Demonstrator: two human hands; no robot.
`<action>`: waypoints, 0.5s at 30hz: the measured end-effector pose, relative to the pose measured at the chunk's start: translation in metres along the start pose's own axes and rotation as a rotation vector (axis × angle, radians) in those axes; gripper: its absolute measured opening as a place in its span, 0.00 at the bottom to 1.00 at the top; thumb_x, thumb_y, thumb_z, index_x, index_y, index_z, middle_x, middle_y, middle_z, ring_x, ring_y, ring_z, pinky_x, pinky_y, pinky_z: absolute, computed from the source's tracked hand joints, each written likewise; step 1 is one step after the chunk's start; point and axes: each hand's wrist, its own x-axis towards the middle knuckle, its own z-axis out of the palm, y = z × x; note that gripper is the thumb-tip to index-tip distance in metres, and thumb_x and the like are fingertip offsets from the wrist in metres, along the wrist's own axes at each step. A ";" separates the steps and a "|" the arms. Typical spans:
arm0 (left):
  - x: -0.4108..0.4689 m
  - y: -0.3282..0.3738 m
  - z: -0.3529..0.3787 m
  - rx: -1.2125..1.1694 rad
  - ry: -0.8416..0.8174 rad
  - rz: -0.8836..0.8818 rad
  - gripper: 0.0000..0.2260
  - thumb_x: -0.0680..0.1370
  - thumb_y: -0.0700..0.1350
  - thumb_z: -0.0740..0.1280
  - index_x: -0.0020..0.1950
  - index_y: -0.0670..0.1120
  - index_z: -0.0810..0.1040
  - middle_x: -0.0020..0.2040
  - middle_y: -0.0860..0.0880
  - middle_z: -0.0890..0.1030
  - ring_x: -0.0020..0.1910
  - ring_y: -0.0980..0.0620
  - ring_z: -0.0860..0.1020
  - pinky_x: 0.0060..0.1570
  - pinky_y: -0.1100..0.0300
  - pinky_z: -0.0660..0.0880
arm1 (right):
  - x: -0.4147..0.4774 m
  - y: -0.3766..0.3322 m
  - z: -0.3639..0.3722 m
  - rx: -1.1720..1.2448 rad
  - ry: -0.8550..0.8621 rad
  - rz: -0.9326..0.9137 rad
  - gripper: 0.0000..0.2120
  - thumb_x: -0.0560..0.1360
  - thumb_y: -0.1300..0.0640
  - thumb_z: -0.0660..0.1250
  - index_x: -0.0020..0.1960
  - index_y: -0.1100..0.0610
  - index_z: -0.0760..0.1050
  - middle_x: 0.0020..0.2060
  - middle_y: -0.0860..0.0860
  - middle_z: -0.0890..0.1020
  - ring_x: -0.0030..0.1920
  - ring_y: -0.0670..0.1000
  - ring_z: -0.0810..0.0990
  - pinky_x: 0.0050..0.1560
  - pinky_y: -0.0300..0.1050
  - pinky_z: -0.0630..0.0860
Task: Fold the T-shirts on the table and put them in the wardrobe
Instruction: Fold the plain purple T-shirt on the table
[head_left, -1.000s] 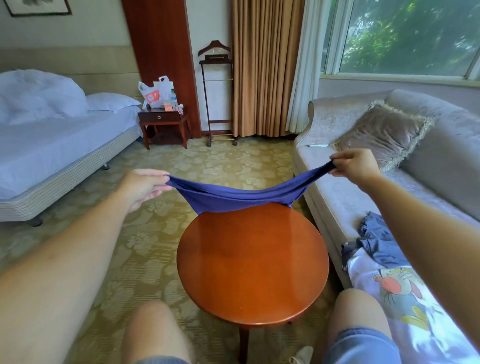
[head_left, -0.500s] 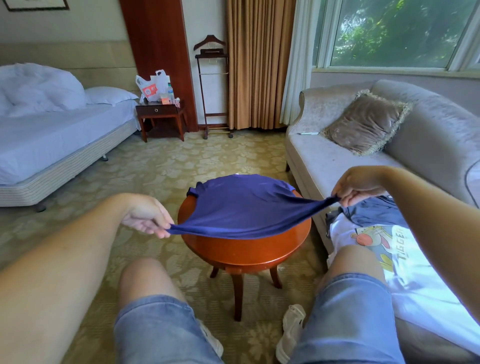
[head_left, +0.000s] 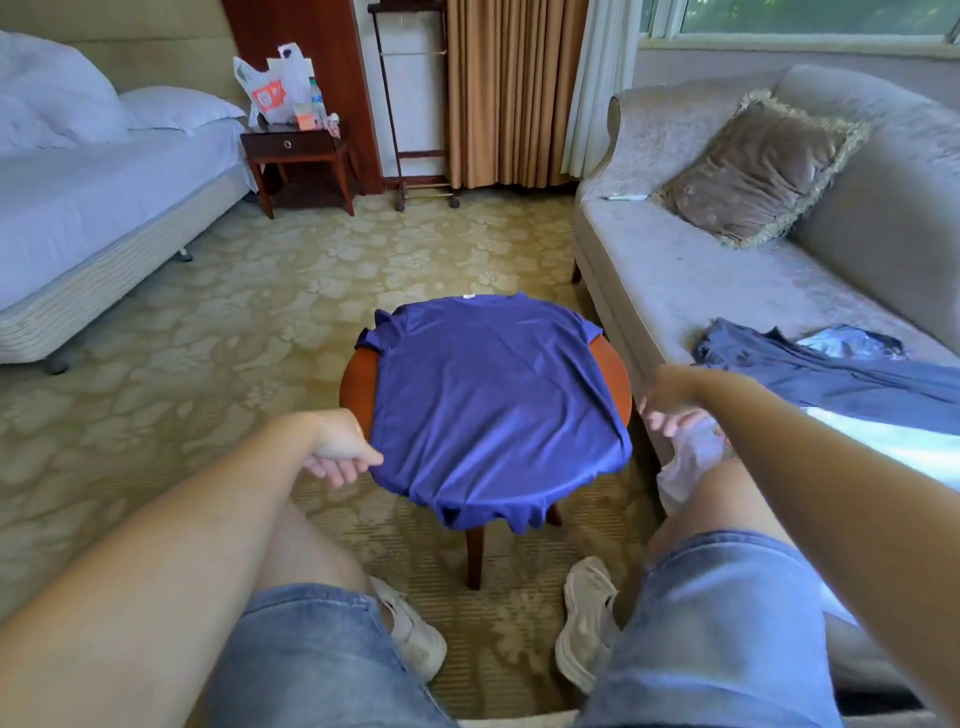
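One blue T-shirt (head_left: 493, 395), spread flat over a round wooden tabletop (head_left: 617, 371). Its collar lies at the far edge and its hem hangs over the near edge. The sleeves droop off the far-left and far-right edges. Bare wood shows only as slivers at the left and right edges.

Two hands:
- Left hand (head_left: 340, 453), at the near-left edge, pinches the shirt's side hem between thumb and curled fingers.
- Right hand (head_left: 670, 405), just off the right edge, is blurred. Its fingers hang loose and spread, gripping nothing and clear of the blue shirt.

Two further garments lie on the sofa (head_left: 701, 280), to the right of the tabletop: a grey-blue T-shirt (head_left: 841, 376), crumpled, and a white T-shirt (head_left: 893, 441) nearer the person. A fold of white cloth hangs below the right hand; I cannot tell whether they touch.

One fringed cushion (head_left: 753, 166) sits at the sofa's far end.
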 end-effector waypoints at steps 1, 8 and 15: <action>0.013 0.006 -0.001 -0.016 0.090 0.055 0.14 0.78 0.54 0.67 0.46 0.43 0.80 0.46 0.44 0.84 0.36 0.50 0.79 0.36 0.63 0.71 | 0.012 -0.010 0.004 0.029 0.047 -0.027 0.13 0.80 0.65 0.58 0.60 0.66 0.76 0.44 0.55 0.82 0.39 0.54 0.80 0.42 0.44 0.75; 0.088 0.068 0.013 0.028 0.376 0.232 0.26 0.82 0.55 0.59 0.78 0.49 0.60 0.77 0.45 0.59 0.75 0.43 0.60 0.71 0.51 0.62 | 0.086 -0.064 0.047 -0.043 0.166 -0.177 0.22 0.82 0.57 0.57 0.74 0.62 0.64 0.72 0.61 0.66 0.71 0.61 0.66 0.68 0.50 0.64; 0.155 0.078 0.036 0.119 0.497 0.186 0.29 0.82 0.62 0.48 0.80 0.52 0.47 0.80 0.48 0.43 0.79 0.46 0.40 0.75 0.42 0.42 | 0.149 -0.073 0.087 -0.103 0.229 -0.210 0.32 0.82 0.39 0.50 0.80 0.54 0.47 0.79 0.54 0.45 0.79 0.55 0.42 0.76 0.56 0.43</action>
